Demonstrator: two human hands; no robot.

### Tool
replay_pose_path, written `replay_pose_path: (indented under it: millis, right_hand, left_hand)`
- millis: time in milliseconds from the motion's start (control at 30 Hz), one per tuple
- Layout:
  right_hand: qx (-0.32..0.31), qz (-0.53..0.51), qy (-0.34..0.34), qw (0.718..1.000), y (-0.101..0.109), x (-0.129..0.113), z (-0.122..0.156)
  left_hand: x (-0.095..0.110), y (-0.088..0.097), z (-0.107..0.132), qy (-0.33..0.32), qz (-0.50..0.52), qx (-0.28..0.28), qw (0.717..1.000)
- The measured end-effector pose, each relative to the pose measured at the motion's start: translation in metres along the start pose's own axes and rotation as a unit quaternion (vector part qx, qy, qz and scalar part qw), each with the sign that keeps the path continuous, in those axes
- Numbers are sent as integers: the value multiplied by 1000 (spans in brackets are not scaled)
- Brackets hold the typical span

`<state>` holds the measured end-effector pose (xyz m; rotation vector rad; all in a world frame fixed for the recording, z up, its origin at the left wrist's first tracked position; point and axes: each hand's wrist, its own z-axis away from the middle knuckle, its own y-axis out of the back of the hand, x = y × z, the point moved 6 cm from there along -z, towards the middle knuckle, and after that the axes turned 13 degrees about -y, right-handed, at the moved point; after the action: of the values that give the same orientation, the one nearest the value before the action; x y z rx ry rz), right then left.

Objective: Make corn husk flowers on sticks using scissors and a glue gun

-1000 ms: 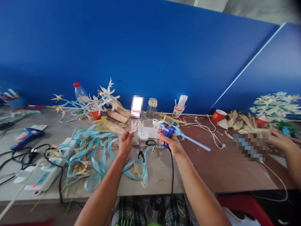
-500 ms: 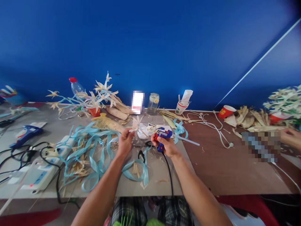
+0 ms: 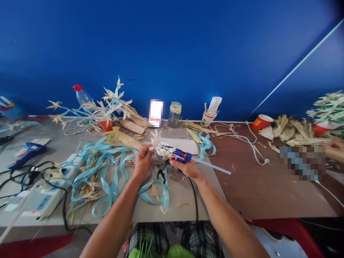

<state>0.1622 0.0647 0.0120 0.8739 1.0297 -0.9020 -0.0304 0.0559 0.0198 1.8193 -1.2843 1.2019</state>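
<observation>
My left hand [image 3: 143,160] pinches a small pale husk flower [image 3: 156,140] and holds it up over the middle of the table. My right hand [image 3: 186,167] is wrapped round a blue glue gun [image 3: 179,155], whose nozzle points left at the base of the flower. A glue stick [image 3: 213,167] juts out of the gun's back to the right, and its black cord [image 3: 194,202] runs down over the table's front edge. Under the hands lie a white sheet [image 3: 182,145] and tangled light-blue ribbon [image 3: 107,168].
A second blue glue gun [image 3: 25,152], black cables and a white power strip [image 3: 40,200] lie at left. At the back stand a husk-flower branch [image 3: 107,105], a bottle [image 3: 82,96], a jar [image 3: 174,114] and paper cups [image 3: 208,116]. Another person's hand [image 3: 334,150] works at far right beside husks [image 3: 288,130].
My right hand has brought the glue gun left and down until its nozzle meets the flower in my left hand. The camera has tilted and shifted a little.
</observation>
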Motion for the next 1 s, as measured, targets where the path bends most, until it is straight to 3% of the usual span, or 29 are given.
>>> replay_pose_path:
  millis: [333, 500, 867, 1000]
  right_hand:
    - [36, 78, 81, 993, 3, -10, 2]
    - [25, 115, 133, 984, -1, -17, 2]
    - [18, 130, 101, 986, -3, -15, 2]
    - [10, 135, 119, 984, -5, -20, 4]
  left_hand:
    - [1, -3, 1, -8, 7, -25, 1000]
    - [-2, -4, 1, -14, 14, -34, 999]
    - [-6, -2, 1, 0, 6, -39, 999]
    - [-11, 0, 2, 16, 20, -27, 999]
